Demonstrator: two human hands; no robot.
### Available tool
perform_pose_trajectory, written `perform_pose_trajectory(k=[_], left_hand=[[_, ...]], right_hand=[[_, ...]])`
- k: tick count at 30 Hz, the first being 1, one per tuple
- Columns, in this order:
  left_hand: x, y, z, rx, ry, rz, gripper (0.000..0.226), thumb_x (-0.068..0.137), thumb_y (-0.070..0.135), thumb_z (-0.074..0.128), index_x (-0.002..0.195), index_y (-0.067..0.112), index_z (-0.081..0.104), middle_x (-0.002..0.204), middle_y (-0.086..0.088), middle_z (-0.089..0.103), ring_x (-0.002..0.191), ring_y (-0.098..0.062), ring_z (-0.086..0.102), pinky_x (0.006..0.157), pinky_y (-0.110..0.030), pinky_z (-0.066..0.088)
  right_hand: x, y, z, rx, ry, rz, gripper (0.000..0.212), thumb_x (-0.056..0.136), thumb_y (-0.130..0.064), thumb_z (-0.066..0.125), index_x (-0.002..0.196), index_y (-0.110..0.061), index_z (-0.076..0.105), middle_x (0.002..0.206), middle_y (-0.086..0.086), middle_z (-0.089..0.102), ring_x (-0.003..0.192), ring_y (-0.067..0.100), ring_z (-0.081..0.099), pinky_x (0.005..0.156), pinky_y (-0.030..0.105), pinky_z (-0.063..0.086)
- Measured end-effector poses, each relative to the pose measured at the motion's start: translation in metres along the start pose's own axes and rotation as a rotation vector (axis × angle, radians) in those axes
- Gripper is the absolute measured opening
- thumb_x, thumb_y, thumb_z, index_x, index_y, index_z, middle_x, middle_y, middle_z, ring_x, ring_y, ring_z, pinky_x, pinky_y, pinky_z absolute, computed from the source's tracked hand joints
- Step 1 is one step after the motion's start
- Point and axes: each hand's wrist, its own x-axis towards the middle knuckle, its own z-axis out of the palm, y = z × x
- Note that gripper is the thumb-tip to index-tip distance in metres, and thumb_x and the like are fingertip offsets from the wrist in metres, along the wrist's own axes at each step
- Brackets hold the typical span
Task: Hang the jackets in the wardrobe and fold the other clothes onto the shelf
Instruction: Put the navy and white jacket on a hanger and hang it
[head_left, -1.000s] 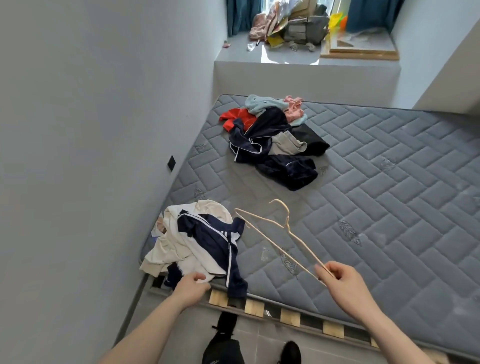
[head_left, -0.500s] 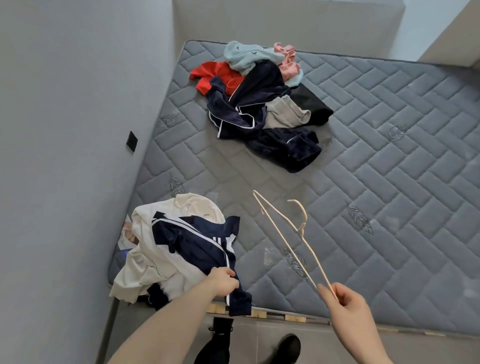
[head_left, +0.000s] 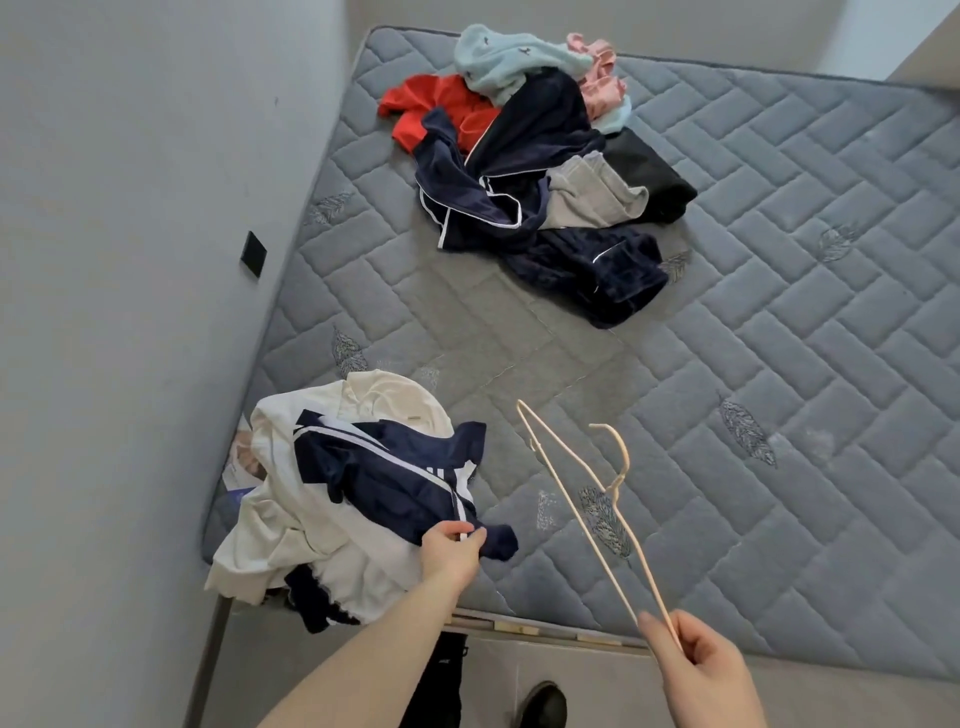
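A navy jacket with white stripes (head_left: 384, 478) lies on a cream garment (head_left: 291, 535) at the near left corner of the grey mattress (head_left: 727, 364). My left hand (head_left: 451, 552) pinches the navy jacket's lower edge. My right hand (head_left: 698, 670) grips one end of a thin beige hanger (head_left: 587, 504), held above the mattress with its hook up. A second pile of clothes (head_left: 540, 176) in navy, red, light blue, pink, grey and black lies farther back.
A grey wall (head_left: 130, 312) with a small black plate (head_left: 254, 253) runs along the mattress's left side. The bed frame's wooden slats (head_left: 519, 626) show at the near edge. My shoes (head_left: 543, 704) stand on the floor below.
My view has tilted down and closer to the bed. My left hand moved right along the jacket and now pinches its lower edge. The hanger stayed in my right hand, tilted more upright.
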Motion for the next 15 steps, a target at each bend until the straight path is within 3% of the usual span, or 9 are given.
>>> perform_pose_trajectory(k=[2,4,6,8,11,15], left_hand=[[-0.015,0.007,-0.013,-0.093,-0.015,-0.046,0.032,0.086,0.011,0.075,0.116,0.012,0.065,0.115,-0.010,0.067,0.085,-0.018,0.061,0.074,-0.031,0.053],[-0.039,0.018,-0.032,-0.157,-0.062,-0.082,0.039,0.088,0.005,0.070,0.125,0.012,0.061,0.123,-0.012,0.063,0.101,-0.026,0.063,0.083,-0.038,0.057],[-0.072,0.028,-0.058,-0.201,-0.146,-0.066,0.034,0.090,0.000,0.067,0.121,0.013,0.069,0.124,-0.015,0.066,0.114,-0.033,0.063,0.094,-0.043,0.057],[-0.116,0.035,-0.087,-0.160,-0.277,0.052,0.033,0.089,-0.005,0.064,0.111,0.016,0.077,0.117,-0.011,0.075,0.116,-0.029,0.065,0.100,-0.039,0.055],[-0.191,0.047,-0.132,-0.041,-0.413,0.297,0.033,0.088,-0.006,0.062,0.101,0.016,0.083,0.100,0.002,0.080,0.104,-0.011,0.070,0.089,-0.017,0.054],[-0.286,0.052,-0.173,0.006,-0.500,0.557,0.033,0.083,-0.007,0.059,0.073,0.017,0.080,0.084,0.002,0.076,0.083,-0.007,0.068,0.079,-0.015,0.050]], right_hand=[[-0.007,-0.003,-0.004,-0.012,-0.002,-0.024,0.057,0.089,-0.017,0.078,0.050,-0.020,0.037,0.055,-0.002,0.025,0.051,0.009,0.025,0.061,0.034,0.021],[-0.018,-0.010,-0.012,-0.018,-0.022,-0.061,0.055,0.090,-0.020,0.077,0.050,-0.021,0.038,0.055,-0.004,0.026,0.050,0.007,0.025,0.061,0.034,0.023],[-0.032,-0.017,-0.022,-0.018,-0.049,-0.111,0.053,0.091,-0.023,0.075,0.050,-0.023,0.041,0.054,-0.006,0.028,0.050,0.006,0.027,0.062,0.035,0.025],[-0.046,-0.021,-0.032,-0.025,-0.082,-0.165,0.053,0.093,-0.025,0.073,0.050,-0.025,0.041,0.055,-0.009,0.028,0.051,0.006,0.027,0.062,0.035,0.025],[-0.071,-0.021,-0.046,-0.032,-0.127,-0.247,0.053,0.095,-0.030,0.071,0.054,-0.026,0.038,0.055,-0.010,0.028,0.051,0.006,0.027,0.061,0.035,0.025],[-0.101,-0.010,-0.055,0.002,-0.229,-0.268,0.049,0.090,-0.045,0.073,0.058,-0.027,0.041,0.056,-0.010,0.032,0.051,0.006,0.030,0.062,0.033,0.026]])
